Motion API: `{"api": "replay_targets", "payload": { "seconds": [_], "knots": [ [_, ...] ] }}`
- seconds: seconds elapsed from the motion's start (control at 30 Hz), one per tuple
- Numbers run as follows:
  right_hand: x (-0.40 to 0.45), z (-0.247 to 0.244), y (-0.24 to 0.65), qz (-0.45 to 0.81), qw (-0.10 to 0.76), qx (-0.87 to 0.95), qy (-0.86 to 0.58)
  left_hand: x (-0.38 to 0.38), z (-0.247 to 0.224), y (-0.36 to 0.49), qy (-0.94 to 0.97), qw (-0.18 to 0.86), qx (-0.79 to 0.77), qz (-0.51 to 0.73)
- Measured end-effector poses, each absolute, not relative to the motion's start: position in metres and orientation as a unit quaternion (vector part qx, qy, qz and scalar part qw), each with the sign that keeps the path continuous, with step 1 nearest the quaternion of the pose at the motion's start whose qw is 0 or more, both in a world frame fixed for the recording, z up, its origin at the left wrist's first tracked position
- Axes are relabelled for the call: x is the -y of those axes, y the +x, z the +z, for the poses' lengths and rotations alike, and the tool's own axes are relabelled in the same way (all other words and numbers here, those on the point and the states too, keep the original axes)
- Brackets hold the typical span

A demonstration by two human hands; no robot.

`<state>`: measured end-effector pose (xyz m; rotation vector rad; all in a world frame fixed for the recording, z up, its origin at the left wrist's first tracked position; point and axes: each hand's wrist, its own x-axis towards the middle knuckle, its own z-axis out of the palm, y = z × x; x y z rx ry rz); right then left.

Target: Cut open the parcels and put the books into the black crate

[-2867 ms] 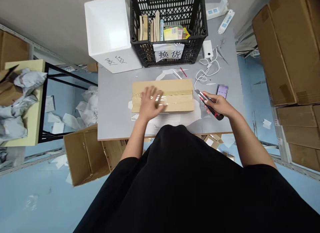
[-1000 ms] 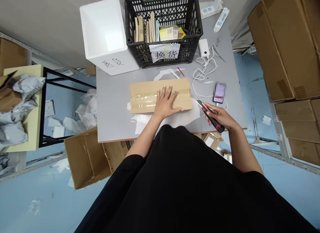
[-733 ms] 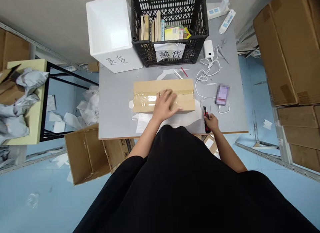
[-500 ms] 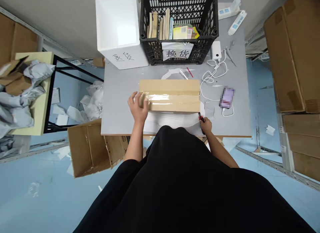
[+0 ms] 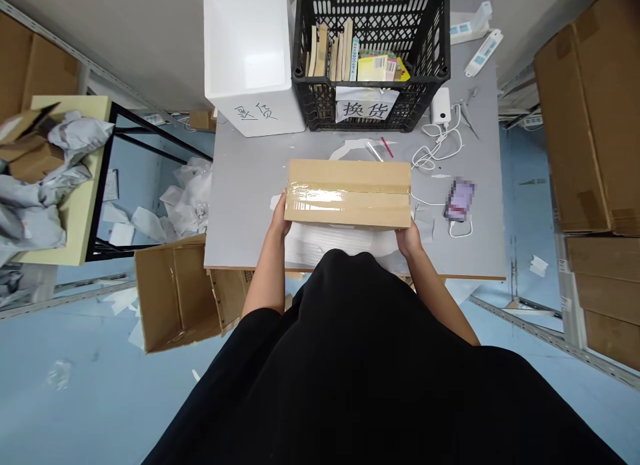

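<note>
A long brown cardboard box (image 5: 349, 193) with shiny clear tape across its top is held between my two hands above the grey table (image 5: 240, 185). At its left end, my left hand (image 5: 281, 216) grips the side, fingers partly hidden by the box. The lower right corner is gripped by my right hand (image 5: 409, 237), whose fingertips are mostly out of sight under or behind the cardboard. White wrapping sheet (image 5: 320, 246) lies beneath the box's near side. The dark tool is not visible now.
Behind the box stand a white bin (image 5: 265, 112) and a black crate (image 5: 370, 82) of books. To the right lie a phone (image 5: 459, 200), white cables and power strips (image 5: 484, 52). An open carton (image 5: 175, 292) sits on the floor at left.
My left hand has moved from the box's top to its left end. My right hand has let go of the dark-and-red tool and taken the right end. The box looks slightly raised.
</note>
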<state>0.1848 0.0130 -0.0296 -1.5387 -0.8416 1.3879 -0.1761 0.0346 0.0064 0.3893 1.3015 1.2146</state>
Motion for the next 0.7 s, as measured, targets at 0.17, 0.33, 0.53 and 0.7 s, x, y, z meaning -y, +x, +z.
{"api": "replay_targets", "payload": {
  "seconds": [0.17, 0.33, 0.53, 0.7],
  "knots": [
    [-0.012, -0.002, 0.169, 0.557, 0.442, 0.343, -0.614, -0.05, 0.019, -0.167, 0.097, 0.614, -0.582, 0.524],
    [-0.031, 0.002, 0.171, 0.55, 0.476, 0.327, -0.603, -0.042, 0.026, -0.154, 0.069, 0.611, -0.58, 0.534],
    [-0.088, 0.017, 0.177, 0.544, 0.49, 0.364, -0.576, -0.013, 0.037, -0.139, 0.093, 0.585, -0.551, 0.587],
    [-0.147, 0.033, 0.166, 0.564, 0.499, 0.373, -0.542, 0.013, 0.058, -0.112, 0.129, 0.533, -0.569, 0.613]
  ]
}}
